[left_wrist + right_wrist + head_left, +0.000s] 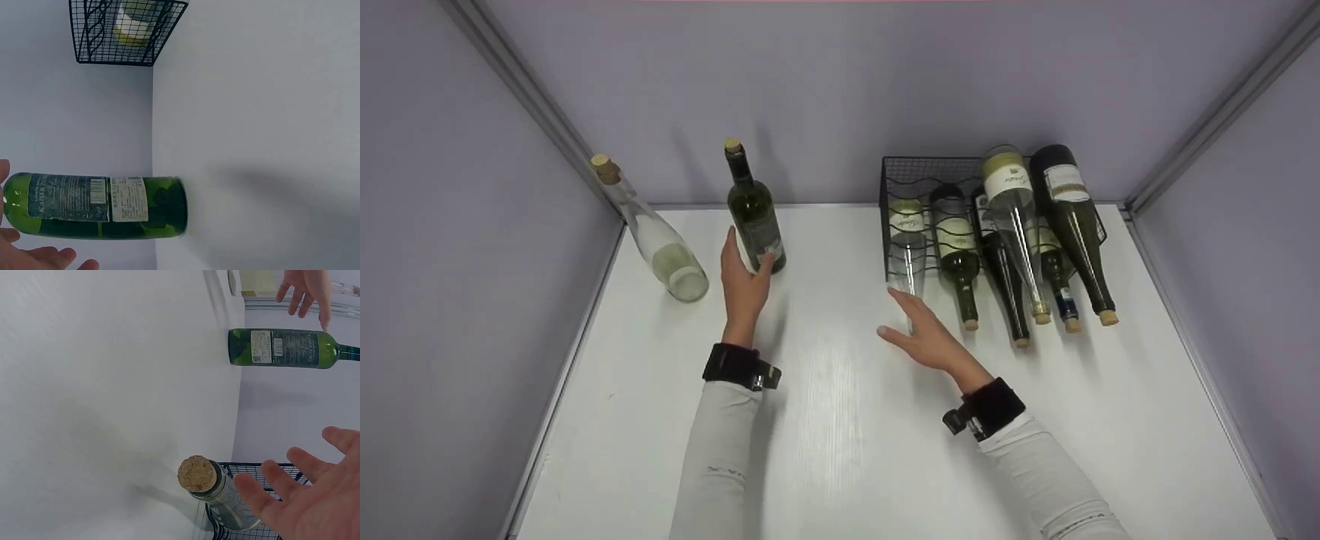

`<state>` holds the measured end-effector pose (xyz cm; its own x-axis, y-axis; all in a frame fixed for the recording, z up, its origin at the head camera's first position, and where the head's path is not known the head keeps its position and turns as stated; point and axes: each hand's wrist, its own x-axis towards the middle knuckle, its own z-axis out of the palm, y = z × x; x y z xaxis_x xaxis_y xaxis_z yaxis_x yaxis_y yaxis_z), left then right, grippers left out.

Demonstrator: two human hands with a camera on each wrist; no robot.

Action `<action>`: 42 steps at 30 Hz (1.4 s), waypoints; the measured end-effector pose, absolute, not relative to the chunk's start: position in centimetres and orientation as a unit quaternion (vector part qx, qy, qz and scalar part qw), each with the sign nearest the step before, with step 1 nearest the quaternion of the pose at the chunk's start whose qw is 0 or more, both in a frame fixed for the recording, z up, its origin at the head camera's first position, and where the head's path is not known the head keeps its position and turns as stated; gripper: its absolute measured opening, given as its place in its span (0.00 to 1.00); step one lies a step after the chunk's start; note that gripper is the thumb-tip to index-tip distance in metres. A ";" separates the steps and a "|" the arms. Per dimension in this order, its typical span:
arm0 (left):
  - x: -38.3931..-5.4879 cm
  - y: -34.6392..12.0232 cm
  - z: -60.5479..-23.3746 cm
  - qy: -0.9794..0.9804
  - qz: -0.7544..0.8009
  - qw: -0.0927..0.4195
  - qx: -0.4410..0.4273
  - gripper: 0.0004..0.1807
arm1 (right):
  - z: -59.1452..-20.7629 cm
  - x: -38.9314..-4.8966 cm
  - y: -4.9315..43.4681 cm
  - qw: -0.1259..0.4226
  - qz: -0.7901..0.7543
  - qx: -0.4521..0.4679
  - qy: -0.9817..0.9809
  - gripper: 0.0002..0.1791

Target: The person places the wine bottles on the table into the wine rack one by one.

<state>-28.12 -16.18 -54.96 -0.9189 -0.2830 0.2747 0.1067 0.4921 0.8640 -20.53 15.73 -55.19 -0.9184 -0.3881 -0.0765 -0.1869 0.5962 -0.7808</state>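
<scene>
A green wine bottle (754, 214) with a cork and a dark label stands upright near the back wall. My left hand (745, 289) is right beside its body, thumb and fingers spread on either side; contact is hard to judge. In the right wrist view, the left hand's fingers (298, 298) look loosely extended next to the bottle. My right hand (934, 341) hovers with parted fingers at the front left of a black wire rack (884, 217). Closest to it is a clear corked bottle (907, 225) lying in the rack, its neck partly hidden by the hand.
At the left, a clear corked bottle (656, 244) stands on the white table (825, 420). Several bottles lie in the rack, necks toward me, with a clear bottle (1009, 202) and a dark bottle (1072, 214) on top. Grey walls (810, 97) enclose the table.
</scene>
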 end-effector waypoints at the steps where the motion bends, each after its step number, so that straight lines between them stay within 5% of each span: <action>1: -28.4 -16.3 -54.8 -0.842 -0.500 0.194 0.054 0.43 | -55.2 -20.6 15.6 0.120 -0.421 -0.165 0.884 0.46; 42: -33.4 -16.6 -50.2 -0.853 -0.486 0.163 0.095 0.44 | -55.6 -21.2 14.4 0.129 -0.486 -0.147 0.852 0.41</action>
<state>-33.44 -16.61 -50.20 -0.9290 -0.3202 0.1854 -0.0036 0.5087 0.8609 -21.20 14.41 -55.57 -0.9236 -0.3755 -0.0772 -0.1245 0.4843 -0.8660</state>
